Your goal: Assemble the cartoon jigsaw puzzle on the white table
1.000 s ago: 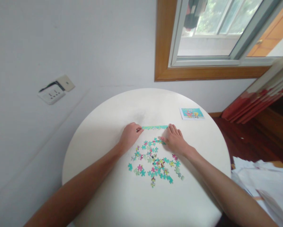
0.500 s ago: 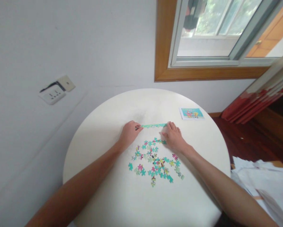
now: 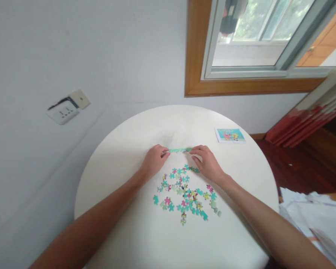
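Observation:
A narrow strip of joined jigsaw pieces (image 3: 179, 150), green and teal, lies crosswise on the white round table (image 3: 123, 239). My left hand (image 3: 155, 160) pinches the strip's left end between thumb and fingers. At the other end, my right hand (image 3: 208, 161) rests its fingertips on the strip, its thumb held apart below; the fingers cover that end. Closer to me, many loose jigsaw pieces (image 3: 187, 194) in teal, pink, yellow and pale green are spread out, a few of them beside my right thumb.
A small picture card (image 3: 230, 135) with cartoon figures lies at the table's back right. Behind the table stands a white wall with a socket (image 3: 63, 112) and a wood-framed window (image 3: 249, 86). White papers (image 3: 314, 213) are piled at the right, below a red and cream curtain (image 3: 297, 119).
My right hand's fingers have shifted left along the strip and are more bent. My left hand keeps its pinch at the left end. The view has moved slightly.

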{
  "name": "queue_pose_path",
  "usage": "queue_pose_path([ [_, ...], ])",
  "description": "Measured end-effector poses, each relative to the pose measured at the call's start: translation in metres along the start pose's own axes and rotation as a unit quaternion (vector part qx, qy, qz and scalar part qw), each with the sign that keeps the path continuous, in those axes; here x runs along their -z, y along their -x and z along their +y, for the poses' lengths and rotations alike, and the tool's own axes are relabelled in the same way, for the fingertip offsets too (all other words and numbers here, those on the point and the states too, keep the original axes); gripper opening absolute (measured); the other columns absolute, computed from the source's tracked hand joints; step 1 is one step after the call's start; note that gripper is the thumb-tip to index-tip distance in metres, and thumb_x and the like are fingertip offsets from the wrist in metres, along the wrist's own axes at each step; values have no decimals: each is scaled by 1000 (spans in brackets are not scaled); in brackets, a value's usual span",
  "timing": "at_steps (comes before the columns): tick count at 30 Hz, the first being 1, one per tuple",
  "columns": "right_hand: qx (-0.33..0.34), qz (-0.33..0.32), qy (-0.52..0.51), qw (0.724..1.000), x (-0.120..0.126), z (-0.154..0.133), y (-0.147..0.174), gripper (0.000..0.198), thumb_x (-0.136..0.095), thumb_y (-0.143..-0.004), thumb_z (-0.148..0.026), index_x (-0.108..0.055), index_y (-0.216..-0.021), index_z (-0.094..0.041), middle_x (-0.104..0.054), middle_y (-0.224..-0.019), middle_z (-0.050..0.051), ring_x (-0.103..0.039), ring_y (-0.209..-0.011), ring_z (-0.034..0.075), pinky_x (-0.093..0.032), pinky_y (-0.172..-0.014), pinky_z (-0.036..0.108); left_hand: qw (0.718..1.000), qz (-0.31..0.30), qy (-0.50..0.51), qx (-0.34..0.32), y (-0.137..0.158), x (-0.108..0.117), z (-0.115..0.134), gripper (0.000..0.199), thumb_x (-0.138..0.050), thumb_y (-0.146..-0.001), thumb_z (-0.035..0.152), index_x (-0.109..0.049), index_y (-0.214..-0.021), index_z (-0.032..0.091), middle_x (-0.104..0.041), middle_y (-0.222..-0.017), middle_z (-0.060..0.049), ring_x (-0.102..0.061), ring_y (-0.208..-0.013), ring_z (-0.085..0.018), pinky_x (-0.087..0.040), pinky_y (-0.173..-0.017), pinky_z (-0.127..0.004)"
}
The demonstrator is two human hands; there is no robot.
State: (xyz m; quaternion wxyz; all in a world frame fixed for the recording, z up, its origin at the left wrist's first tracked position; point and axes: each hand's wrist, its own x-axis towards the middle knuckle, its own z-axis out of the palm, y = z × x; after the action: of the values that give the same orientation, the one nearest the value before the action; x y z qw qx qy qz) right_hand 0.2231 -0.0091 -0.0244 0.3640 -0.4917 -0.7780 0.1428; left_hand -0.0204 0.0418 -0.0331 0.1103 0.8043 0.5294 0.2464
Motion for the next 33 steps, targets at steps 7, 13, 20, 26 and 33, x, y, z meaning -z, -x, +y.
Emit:
queue_pose_path([
  [7, -4, 29, -4, 1000, -1, 7, -2, 21, -55, -86, -7, -71, -94, -18, -68, -101, 10, -58, -98, 24, -47, -91, 41, 1000, 15, -6, -25, 2, 2, 3, 16, -58, -89, 25, -71, -96, 18, -68, -93, -6, -64, -81, -18, -50, -79, -31],
  [13, -8, 26, -11, 1000, -3, 10, -3, 21, -55, -85, -6, -71, -92, -17, -69, -98, 11, -59, -97, 24, -47, -89, 40, 996, 6, 60, -69, 2, 3, 7, 13, -60, -88, 22, -71, -94, 18, -68, -90, -4, -64, -79, -16, -51, -78, -29],
  [20, -13, 19, -9, 1000, 2, 9, -5, 21, -55, -84, -6, -71, -91, -18, -70, -97, 9, -60, -94, 22, -47, -88, 39, 984, -52, 92, -146, 8, 12, 22, 13, -62, -87, 19, -72, -96, 18, -69, -90, -5, -64, -78, -15, -50, -78, -28],
  [26, -9, 12, -5, 1000, 2, 10, -5, 18, -57, -84, -7, -71, -89, -18, -70, -95, 8, -60, -91, 21, -47, -86, 38, 979, -63, 87, -176, 13, 11, 33, 12, -63, -88, 18, -72, -95, 18, -69, -86, -4, -64, -79, -16, -49, -77, -29],
  [33, -29, 6, -2, 1000, 4, 15, -7, 16, -59, -84, -8, -71, -90, -17, -70, -91, 8, -59, -83, 19, -47, -77, 34, 973, -88, 94, -192, 13, 8, 31, 13, -62, -88, 18, -73, -95, 18, -70, -88, -5, -64, -83, -17, -50, -79, -30],
])
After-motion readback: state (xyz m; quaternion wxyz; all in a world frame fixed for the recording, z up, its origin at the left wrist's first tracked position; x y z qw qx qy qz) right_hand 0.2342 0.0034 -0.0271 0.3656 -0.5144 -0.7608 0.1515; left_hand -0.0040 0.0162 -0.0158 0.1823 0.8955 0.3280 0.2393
